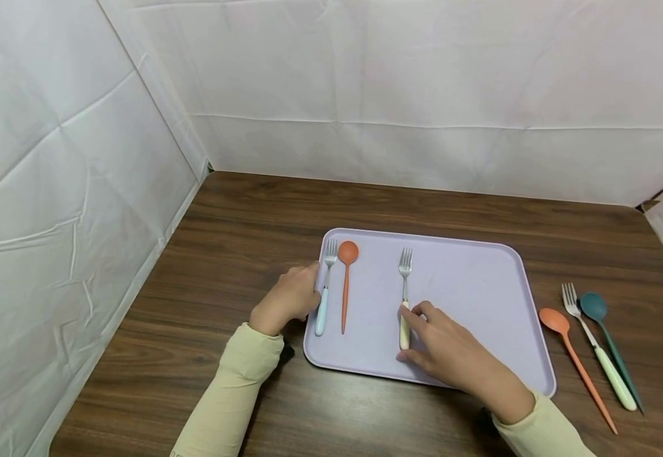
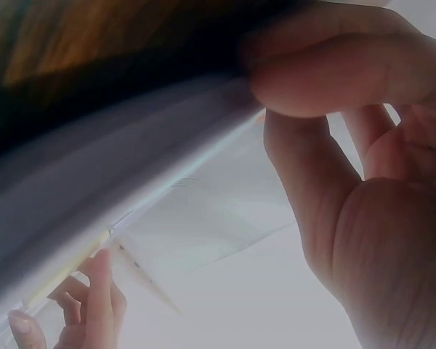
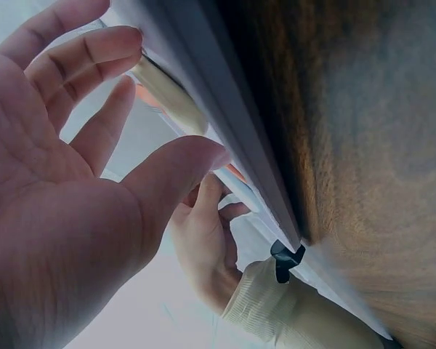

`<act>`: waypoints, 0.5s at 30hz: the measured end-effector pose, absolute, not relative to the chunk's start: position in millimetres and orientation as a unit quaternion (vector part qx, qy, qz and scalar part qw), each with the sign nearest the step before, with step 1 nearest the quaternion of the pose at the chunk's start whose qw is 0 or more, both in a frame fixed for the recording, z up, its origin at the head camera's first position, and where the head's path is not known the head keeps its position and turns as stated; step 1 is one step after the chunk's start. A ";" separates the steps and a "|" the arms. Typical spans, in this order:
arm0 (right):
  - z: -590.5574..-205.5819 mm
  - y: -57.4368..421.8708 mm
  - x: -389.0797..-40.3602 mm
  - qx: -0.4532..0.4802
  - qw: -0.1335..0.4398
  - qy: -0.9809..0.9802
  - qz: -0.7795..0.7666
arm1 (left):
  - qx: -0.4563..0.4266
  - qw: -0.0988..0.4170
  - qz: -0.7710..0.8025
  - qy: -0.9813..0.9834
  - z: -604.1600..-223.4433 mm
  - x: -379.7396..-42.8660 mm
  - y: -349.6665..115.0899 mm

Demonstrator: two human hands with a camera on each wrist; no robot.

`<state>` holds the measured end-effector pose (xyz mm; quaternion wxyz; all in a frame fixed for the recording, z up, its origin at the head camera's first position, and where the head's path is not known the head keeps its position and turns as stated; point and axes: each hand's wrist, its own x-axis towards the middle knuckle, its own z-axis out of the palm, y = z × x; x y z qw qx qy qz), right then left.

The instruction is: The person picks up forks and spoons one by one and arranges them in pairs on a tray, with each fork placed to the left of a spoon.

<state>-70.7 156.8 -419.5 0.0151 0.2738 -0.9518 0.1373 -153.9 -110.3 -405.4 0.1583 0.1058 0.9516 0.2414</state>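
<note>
Right hand [image 1: 448, 349]: thumb and fingers spread apart and slightly bent about the handle of the cream-handled fork [image 1: 404, 333]; fingertips at its upper part, thumb near its lower end (firm contact cannot be confirmed). This fork lies a little left of the middle of the lilac tray [image 1: 468, 285], tines toward the far edge, handle end toward the near edge. Left hand [image 1: 290, 295]: thumb and fingers bent at the tray's left edge; whether they grip the rim cannot be told. Just inside that edge lie 1 blue-handled fork [image 1: 321, 314] and, beside it, 1 red-orange spoon [image 1: 348, 253]. Outside the tray's right edge, on the dark wood worktop [image 1: 240, 222], 3 pieces lie side by side: orange spoon [image 1: 554, 320], green-handled fork [image 1: 614, 377], teal spoon [image 1: 594, 306].
</note>
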 end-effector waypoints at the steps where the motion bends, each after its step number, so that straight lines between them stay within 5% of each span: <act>1: -419.4 157.5 -70.0 0.272 0.015 -0.952 0.137 | 0.106 0.158 0.242 0.951 -405.5 -154.0 -110.3; 15: -415.7 175.5 -63.1 0.260 0.029 -0.955 0.138 | 0.114 0.153 0.242 0.951 -404.6 -152.7 -110.4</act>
